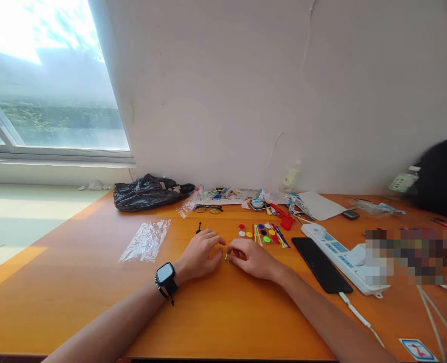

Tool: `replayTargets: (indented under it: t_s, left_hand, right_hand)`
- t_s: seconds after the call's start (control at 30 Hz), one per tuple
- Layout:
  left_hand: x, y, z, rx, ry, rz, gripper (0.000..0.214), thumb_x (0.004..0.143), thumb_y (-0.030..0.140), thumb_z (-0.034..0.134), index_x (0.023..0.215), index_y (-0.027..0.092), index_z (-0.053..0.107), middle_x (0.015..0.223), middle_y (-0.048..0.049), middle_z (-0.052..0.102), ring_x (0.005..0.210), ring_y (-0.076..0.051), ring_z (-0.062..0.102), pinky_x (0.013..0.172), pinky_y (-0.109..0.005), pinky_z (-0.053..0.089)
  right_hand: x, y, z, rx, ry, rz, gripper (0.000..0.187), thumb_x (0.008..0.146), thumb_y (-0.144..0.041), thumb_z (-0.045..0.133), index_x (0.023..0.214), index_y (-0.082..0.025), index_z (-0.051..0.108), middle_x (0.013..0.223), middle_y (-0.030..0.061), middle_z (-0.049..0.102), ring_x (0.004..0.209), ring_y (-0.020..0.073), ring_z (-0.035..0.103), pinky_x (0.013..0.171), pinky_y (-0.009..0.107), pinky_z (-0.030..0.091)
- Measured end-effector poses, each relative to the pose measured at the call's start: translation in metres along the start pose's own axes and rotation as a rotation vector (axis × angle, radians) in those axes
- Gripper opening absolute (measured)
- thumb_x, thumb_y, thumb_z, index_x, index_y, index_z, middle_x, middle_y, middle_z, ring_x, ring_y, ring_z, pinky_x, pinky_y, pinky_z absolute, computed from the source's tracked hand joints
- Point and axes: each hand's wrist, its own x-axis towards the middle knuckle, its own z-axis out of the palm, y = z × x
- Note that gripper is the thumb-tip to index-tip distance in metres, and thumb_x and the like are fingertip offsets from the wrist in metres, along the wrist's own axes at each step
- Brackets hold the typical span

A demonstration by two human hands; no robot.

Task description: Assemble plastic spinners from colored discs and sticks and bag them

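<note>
My right hand (254, 257) is closed in a pinch over the table, with a small green piece (227, 257) at its fingertips; the piece is too small to name. Just left of it, my left hand (202, 253) rests low with fingers curved and the thumb apart, holding nothing I can see. A black arrow-shaped piece (199, 227) lies beyond my left hand. Beyond my right hand are several coloured plastic discs (266, 239), among them red, yellow, white and green ones. Thin coloured sticks (257, 234) lie among these discs.
A clear plastic wrapper (145, 242) lies to the left, a black plastic bag (151, 192) behind it. Glasses (208, 208) and a red toy gun (283, 218) sit farther back. On the right are a black phone (321, 264) on a cable and a white power strip (340, 257).
</note>
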Motion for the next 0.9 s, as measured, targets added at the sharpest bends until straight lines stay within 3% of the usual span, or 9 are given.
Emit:
replayTargets:
  t_s: [0.07,0.2,0.37,0.57,0.9]
  left_hand:
    - [-0.001,0.000,0.005,-0.018,-0.056,0.050,0.013,0.093,0.019,0.060,0.101,0.025,0.068,0.101,-0.0053,0.073,0.094,-0.023,0.065,0.087,-0.037,0.048]
    - [-0.001,0.002,0.009,-0.056,-0.084,0.072,0.014,0.098,0.029,0.060,0.105,0.025,0.070,0.100,-0.0070,0.073,0.094,-0.024,0.066,0.087,-0.038,0.049]
    - [-0.001,0.005,0.009,-0.087,-0.111,0.077,0.017,0.100,0.034,0.058,0.103,0.025,0.072,0.097,-0.0086,0.072,0.094,-0.024,0.067,0.086,-0.037,0.050]
    - [-0.002,0.004,0.009,-0.065,-0.099,0.078,0.012,0.098,0.032,0.060,0.097,0.024,0.069,0.090,-0.0069,0.071,0.087,-0.022,0.065,0.083,-0.036,0.048]
    - [-0.004,0.006,0.005,-0.091,-0.107,0.087,0.006,0.094,0.030,0.064,0.093,0.025,0.067,0.088,-0.0051,0.072,0.085,-0.021,0.067,0.080,-0.035,0.049]
  right_hand:
    - [0.000,0.002,0.001,0.012,-0.013,0.018,0.009,0.096,-0.025,0.064,0.092,-0.020,0.070,0.080,0.0009,0.064,0.073,0.0163,0.056,0.068,0.027,0.042]
    - [0.000,0.015,-0.007,-0.005,0.113,0.086,0.012,0.096,-0.025,0.061,0.092,-0.020,0.070,0.083,0.0018,0.068,0.076,0.0167,0.060,0.069,0.027,0.042]
    - [-0.002,0.043,-0.027,-0.301,0.267,0.346,0.010,0.094,-0.021,0.060,0.095,-0.021,0.070,0.086,0.0032,0.073,0.076,0.0187,0.063,0.068,0.029,0.038]
    - [-0.004,0.057,-0.035,-0.462,0.208,0.518,0.007,0.093,-0.023,0.063,0.090,-0.020,0.069,0.092,0.0065,0.075,0.082,0.0214,0.067,0.063,0.029,0.032]
    - [-0.003,0.057,-0.031,-0.473,0.182,0.524,0.009,0.094,-0.024,0.062,0.088,-0.021,0.068,0.090,0.0069,0.075,0.084,0.0222,0.068,0.064,0.029,0.033]
